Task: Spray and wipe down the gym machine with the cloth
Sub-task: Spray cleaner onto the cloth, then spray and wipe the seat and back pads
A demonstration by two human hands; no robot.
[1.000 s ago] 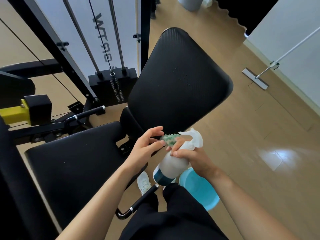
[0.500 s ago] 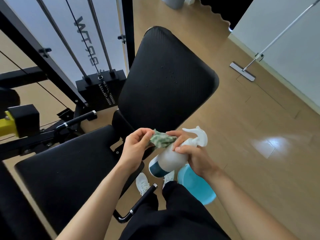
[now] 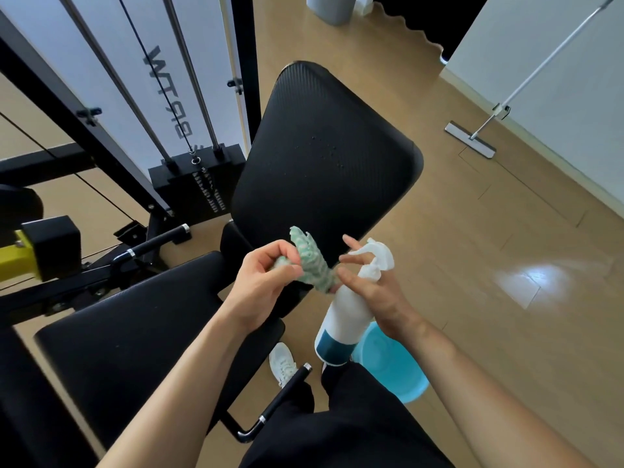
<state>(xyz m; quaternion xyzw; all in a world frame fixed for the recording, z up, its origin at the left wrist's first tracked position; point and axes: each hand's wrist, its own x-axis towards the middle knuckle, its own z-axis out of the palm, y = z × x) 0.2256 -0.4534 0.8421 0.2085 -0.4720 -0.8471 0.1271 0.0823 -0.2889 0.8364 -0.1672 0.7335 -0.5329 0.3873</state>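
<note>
The gym machine has a black backrest pad (image 3: pixel 324 157) with a few droplets on it and a black seat pad (image 3: pixel 135 336) lower left. My left hand (image 3: pixel 266 282) pinches a green-and-white patterned cloth (image 3: pixel 312 261) in front of the backrest's lower edge. My right hand (image 3: pixel 374 285) holds a white spray bottle (image 3: pixel 347 315) with a dark blue base, its nozzle up and its fingers curled round the neck. The cloth's lower end touches my right fingers.
A light blue bucket (image 3: pixel 395 366) stands on the wood floor under the bottle. A flat mop (image 3: pixel 472 138) leans by the right wall. The weight stack (image 3: pixel 199 184), guide rods and a yellow-and-black lever (image 3: pixel 37 251) are at the left. A handle bar (image 3: pixel 270 410) juts out below the seat.
My left hand has drawn the cloth out from between my right fingers and the bottle, and the cloth now hangs unfolded from my left fingers. The view shifted slightly.
</note>
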